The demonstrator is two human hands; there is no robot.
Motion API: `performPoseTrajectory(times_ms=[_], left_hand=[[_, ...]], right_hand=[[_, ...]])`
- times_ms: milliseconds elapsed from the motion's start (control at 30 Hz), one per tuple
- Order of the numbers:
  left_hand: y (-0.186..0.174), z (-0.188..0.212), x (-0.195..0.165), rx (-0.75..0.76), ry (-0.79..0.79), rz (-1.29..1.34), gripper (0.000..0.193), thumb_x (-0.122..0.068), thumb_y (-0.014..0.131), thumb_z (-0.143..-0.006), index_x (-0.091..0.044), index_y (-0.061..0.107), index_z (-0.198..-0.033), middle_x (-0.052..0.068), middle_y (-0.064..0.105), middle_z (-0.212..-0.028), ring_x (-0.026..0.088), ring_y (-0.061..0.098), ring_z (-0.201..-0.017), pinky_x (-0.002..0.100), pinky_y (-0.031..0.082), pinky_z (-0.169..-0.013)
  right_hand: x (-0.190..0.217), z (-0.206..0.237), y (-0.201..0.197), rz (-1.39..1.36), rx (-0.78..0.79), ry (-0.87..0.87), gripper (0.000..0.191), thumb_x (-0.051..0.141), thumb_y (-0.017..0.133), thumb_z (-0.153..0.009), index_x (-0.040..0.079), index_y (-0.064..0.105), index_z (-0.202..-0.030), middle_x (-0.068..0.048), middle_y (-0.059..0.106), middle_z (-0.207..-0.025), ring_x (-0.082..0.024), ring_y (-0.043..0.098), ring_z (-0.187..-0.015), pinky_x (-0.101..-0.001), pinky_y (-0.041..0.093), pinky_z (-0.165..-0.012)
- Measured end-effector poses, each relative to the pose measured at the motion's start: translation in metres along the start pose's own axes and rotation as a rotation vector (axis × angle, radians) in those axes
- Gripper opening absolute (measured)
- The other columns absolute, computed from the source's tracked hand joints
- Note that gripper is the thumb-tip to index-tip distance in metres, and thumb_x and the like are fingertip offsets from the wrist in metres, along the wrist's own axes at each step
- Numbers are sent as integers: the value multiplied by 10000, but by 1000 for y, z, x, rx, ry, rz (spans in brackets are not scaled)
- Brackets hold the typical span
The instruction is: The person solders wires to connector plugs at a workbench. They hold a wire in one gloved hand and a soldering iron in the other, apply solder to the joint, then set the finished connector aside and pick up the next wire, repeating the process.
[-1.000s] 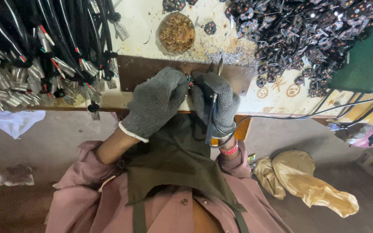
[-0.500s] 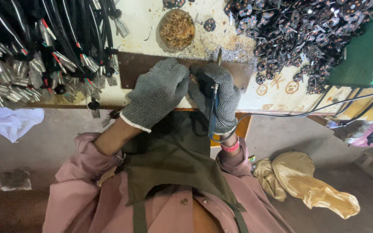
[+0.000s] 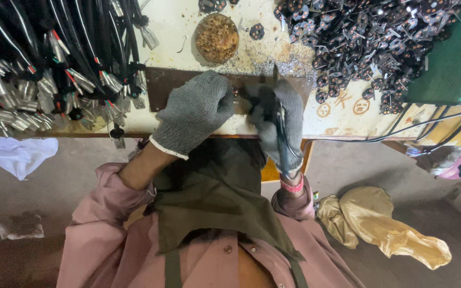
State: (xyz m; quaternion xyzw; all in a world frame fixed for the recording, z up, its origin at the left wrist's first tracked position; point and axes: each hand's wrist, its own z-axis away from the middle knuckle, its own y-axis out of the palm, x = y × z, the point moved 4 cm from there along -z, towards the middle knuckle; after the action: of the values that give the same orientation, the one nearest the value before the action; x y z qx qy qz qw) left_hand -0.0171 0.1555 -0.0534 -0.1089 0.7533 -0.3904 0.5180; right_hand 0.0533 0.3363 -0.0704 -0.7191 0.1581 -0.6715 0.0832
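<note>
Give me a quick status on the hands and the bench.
Left hand gloved, fisted over brown plate. Right hand grips dark tool. Cable bundle left, black parts pile right.

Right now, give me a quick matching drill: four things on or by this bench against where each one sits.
Things:
1. bundled black cables
2. pile of small dark metal parts
3. round brown pad
4. yellow cloth

Places:
A. on the floor, right of the person
B. bench top, far right
C. bench top, far left
D. bench top, just beyond the gloved hands

Pairs: 1-C, 2-B, 3-D, 4-A
</note>
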Motion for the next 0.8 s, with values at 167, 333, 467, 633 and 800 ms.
performPoseTrajectory(times_ms=[167, 333, 467, 633, 800], left_hand=[[6, -1, 2, 2, -44, -42, 119, -136, 720, -906, -108, 605, -904, 103, 597, -847, 310, 649, -748, 446, 533, -611], [11, -2, 3, 10, -49, -62, 131, -153, 713, -908, -109, 590, -895, 99, 594, -842, 306, 654, -750, 441, 535, -604], [12, -3, 4, 31, -54, -65, 135, -162, 718, -899, -112, 594, -884, 102, 600, -835, 309, 651, -736, 446, 532, -598], [9, -3, 2, 18, -41, -14, 104, -149, 699, -914, -103, 608, -938, 103, 612, -880, 300, 665, -784, 424, 551, -645], [6, -4, -3, 28, -37, -46, 107, -168, 697, -937, -99, 623, -971, 92, 624, -931, 280, 677, -810, 395, 552, -639]], right_hand=[[-3, 29, -12, 327, -8, -105, 229, 159, 701, -880, 70, 720, -1091, -127, 725, -1007, -306, 713, -911, -402, 564, -778], [-12, 45, -13, 372, 26, -123, 295, 198, 766, -862, 81, 726, -1130, -128, 742, -1108, -362, 717, -1026, -460, 557, -925], [-12, 40, -13, 362, 51, -94, 275, 193, 764, -859, 90, 740, -1113, -115, 746, -1102, -350, 722, -1026, -448, 563, -923], [-5, 28, -10, 269, 71, -89, 258, 140, 791, -853, 80, 717, -1093, -126, 742, -1039, -334, 742, -943, -413, 584, -853], [2, 18, -3, 276, 54, -121, 280, 84, 825, -801, 72, 701, -1052, -120, 725, -889, -311, 741, -788, -370, 581, -735]])
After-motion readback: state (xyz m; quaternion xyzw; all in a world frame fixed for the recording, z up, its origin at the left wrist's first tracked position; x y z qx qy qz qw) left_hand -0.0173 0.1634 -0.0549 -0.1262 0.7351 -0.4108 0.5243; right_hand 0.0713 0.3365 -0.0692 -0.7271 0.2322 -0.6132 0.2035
